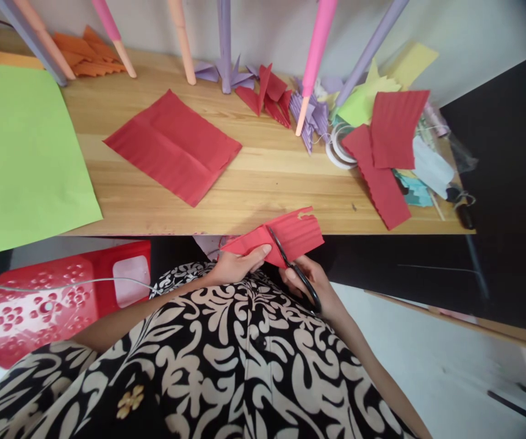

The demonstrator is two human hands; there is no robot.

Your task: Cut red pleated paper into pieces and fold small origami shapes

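My left hand (pixel 240 263) pinches a folded piece of red paper (pixel 297 235) at its left end, just off the front edge of the table. In my right hand (pixel 313 281) is a pair of black-handled scissors (pixel 306 283), fingers closed around the handles. The blades lie across the middle of the red paper, pointing up and to the left. A ragged notch shows at the paper's upper right corner. Farther back on the table lies a larger red sheet (pixel 176 146) with a crease down its middle.
A big green sheet (pixel 25 152) covers the table's left end. Red paper offcuts (pixel 398 131), white tape rolls (pixel 338 146) and other scraps are piled at the right. Pink, peach and purple paper tubes (pixel 318 49) stand along the wall. A red plastic stool (pixel 43 305) is below left.
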